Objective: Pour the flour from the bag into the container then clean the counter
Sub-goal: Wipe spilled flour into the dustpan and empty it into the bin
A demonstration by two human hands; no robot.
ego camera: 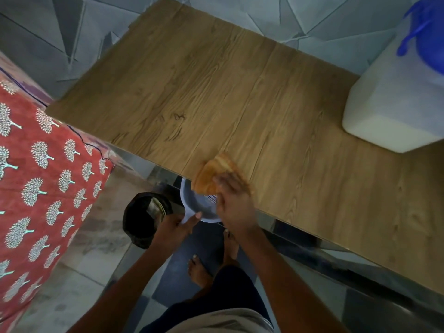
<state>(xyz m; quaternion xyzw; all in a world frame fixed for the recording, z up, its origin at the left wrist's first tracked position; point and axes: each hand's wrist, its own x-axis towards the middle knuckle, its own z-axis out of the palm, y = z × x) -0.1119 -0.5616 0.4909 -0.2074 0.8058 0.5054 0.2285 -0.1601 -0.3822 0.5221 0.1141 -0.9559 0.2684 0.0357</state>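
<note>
Right hand is down at the near edge of the counter, fingers curled over a bunched orange cloth. The cloth sits right on the lip, partly hanging past it, and it is blurred. Left hand is lower, off the counter, wrapped round the handle of a pale pan, thumb laid along the top. The pan's bowl is tucked just under the edge, directly below the cloth, so the two hands are close together, cloth above and pan beneath.

The container stands well away from both hands, on the far right of the counter, upright, translucent, with white flour showing through its lower part. Its blue lid is on top, cut off by the frame.

On the floor to the left of the left hand stands a black bin, with something pale folded inside that is too dim to name. Bare feet are planted on the tiles below the hands. A red fabric printed with white trees fills the left side.
</note>
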